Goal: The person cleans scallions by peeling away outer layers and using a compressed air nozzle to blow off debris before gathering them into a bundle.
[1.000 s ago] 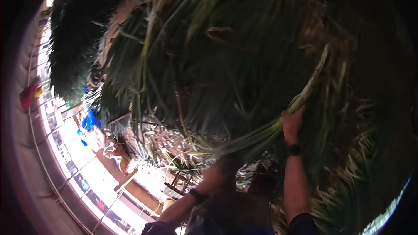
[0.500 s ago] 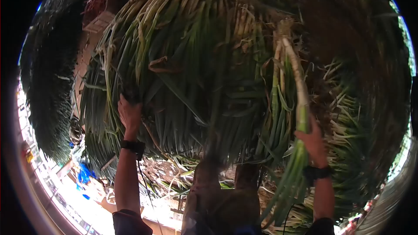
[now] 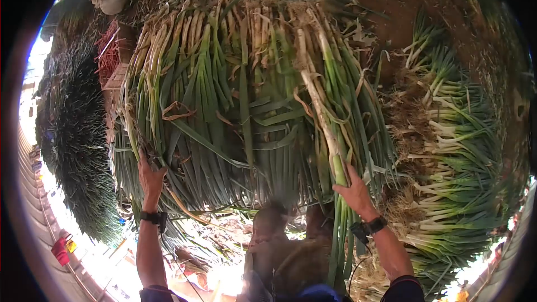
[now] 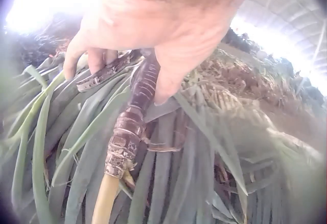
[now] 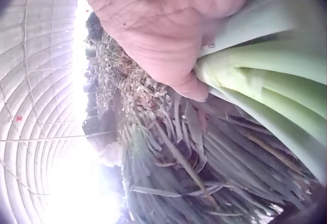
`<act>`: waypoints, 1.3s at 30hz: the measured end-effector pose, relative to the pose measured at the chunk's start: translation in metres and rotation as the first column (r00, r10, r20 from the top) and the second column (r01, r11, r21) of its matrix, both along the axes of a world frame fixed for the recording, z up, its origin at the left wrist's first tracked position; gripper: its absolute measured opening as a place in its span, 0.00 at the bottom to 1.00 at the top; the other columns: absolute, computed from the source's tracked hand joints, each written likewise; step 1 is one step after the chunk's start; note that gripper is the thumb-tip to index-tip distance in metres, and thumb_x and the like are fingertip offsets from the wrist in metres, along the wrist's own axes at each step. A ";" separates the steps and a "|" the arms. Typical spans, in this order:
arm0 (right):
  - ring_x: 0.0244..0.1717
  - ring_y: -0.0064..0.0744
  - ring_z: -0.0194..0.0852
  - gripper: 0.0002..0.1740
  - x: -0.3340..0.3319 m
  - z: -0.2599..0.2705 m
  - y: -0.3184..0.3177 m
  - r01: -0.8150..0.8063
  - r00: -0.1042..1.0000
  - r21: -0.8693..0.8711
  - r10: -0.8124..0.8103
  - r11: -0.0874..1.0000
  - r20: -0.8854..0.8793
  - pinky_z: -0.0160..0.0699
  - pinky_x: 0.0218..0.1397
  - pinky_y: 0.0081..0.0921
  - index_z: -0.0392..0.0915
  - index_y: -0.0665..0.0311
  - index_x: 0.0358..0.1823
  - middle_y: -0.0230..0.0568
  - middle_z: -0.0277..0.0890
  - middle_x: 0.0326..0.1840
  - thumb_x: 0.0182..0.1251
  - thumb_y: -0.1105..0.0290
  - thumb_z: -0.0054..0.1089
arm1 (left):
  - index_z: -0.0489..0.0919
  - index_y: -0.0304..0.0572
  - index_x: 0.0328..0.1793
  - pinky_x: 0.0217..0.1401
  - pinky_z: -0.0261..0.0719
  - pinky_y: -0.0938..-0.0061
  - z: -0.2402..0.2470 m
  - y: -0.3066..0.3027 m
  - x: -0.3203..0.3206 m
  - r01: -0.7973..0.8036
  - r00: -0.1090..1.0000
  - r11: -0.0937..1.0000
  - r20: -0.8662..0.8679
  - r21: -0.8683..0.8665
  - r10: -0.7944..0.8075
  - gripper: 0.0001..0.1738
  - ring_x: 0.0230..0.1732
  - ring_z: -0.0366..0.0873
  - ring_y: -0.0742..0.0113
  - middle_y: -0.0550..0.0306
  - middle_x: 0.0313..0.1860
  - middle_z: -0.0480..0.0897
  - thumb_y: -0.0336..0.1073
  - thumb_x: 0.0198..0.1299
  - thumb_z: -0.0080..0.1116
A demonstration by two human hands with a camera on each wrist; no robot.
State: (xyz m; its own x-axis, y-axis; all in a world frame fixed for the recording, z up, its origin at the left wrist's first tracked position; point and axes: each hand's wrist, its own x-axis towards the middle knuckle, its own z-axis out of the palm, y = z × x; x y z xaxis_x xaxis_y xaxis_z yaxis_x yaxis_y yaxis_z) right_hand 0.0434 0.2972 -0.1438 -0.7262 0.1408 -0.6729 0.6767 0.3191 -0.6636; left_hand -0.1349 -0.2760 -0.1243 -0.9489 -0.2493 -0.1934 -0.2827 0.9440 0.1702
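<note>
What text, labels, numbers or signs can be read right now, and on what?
None readable in any view.
Black band on the left wrist: no lettering visible.
Small red object at lower left: too small to tell.
Bunch of long green onion stalks in the right hand and dark ridged stalk in the left hand: no tags.
</note>
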 end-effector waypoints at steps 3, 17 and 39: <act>0.68 0.39 0.76 0.48 0.013 0.023 0.010 0.007 0.996 -0.115 0.003 0.993 0.088 0.73 0.72 0.32 0.59 0.62 0.82 0.52 0.76 0.71 0.60 0.70 0.73 | 0.57 0.48 0.88 0.63 0.81 0.59 0.051 0.046 0.012 0.233 0.972 0.969 0.009 0.077 -0.235 0.64 0.61 0.79 0.46 0.43 0.65 0.79 0.23 0.40 0.76; 0.66 0.31 0.75 0.38 -0.023 -0.039 0.050 0.201 0.977 -0.610 -0.198 0.766 0.072 0.71 0.69 0.27 0.65 0.69 0.79 0.43 0.77 0.69 0.74 0.56 0.62 | 0.62 0.33 0.84 0.65 0.78 0.69 0.135 0.355 0.245 -0.590 0.753 0.332 0.650 0.736 -0.103 0.43 0.65 0.78 0.64 0.48 0.71 0.78 0.34 0.64 0.66; 0.78 0.38 0.62 0.43 0.017 -0.069 0.053 0.187 0.971 -0.531 -0.238 0.826 -0.029 0.60 0.80 0.32 0.53 0.69 0.84 0.52 0.63 0.79 0.73 0.65 0.63 | 0.74 0.26 0.72 0.51 0.82 0.60 0.039 0.443 0.175 0.008 0.959 0.834 0.233 0.551 -0.163 0.32 0.47 0.84 0.51 0.38 0.48 0.84 0.35 0.64 0.66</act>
State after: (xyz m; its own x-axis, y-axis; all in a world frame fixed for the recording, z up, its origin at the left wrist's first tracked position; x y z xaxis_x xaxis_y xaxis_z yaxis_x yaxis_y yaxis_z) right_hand 0.0600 0.3499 -0.2130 -0.7799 -0.0543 -0.6236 0.6168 -0.2361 -0.7508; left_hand 0.0399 0.1674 -0.0855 -0.8570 0.0487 -0.5130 -0.3114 0.7442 0.5909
